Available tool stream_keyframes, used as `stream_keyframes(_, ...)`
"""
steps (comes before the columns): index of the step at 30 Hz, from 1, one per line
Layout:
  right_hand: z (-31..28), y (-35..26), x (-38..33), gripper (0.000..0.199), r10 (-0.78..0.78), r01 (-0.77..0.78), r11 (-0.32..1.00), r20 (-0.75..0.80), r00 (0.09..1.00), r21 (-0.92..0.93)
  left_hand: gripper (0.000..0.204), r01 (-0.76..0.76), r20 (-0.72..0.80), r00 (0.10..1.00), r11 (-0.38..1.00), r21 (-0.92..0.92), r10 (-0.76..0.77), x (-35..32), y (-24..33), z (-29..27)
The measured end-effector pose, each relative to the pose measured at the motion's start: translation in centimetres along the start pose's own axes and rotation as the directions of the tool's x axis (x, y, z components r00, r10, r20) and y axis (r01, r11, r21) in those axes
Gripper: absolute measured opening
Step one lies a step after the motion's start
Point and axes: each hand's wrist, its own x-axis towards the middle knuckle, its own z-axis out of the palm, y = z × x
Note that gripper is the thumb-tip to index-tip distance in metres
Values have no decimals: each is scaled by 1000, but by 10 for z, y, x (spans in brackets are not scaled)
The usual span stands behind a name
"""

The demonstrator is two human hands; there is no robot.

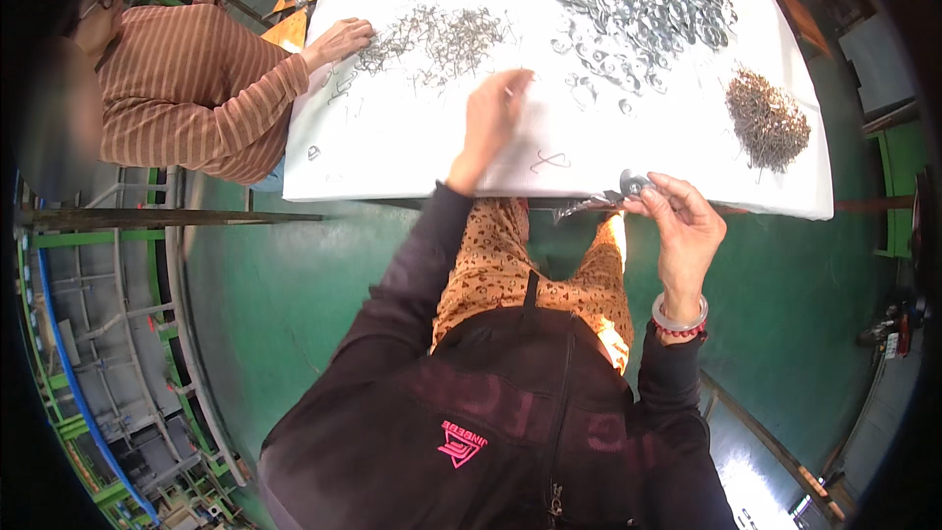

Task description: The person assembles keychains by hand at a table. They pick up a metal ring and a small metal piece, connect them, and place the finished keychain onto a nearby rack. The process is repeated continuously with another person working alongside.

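Head view: our left hand (494, 118) reaches out, fingers loose and empty, toward the wire clips (446, 39) just beyond it. Our right hand (682, 226) pinches a ring (633, 183) at the table (412, 147) edge; we should keep it steady and pick one clip only.

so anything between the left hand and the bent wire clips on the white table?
Nothing visible. The left hand reaches over bare white table just right of the wire clips; the gap between them looks open.
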Motion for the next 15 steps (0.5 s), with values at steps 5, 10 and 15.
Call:
stream_keyframes(5,-1,-14,1,15,24,-15,984,47,999,-178,14,-242,184,965,897,370,185,40,-82,2)
stream_keyframes(10,-4,-14,7,17,-6,9,999,93,996,-32,15,-287,219,955,817,499,201,45,-73,7)
stream_keyframes(15,-11,-3,8,18,20,-24,999,111,994,36,14,-124,194,977,973,193,86,34,-28,-9)
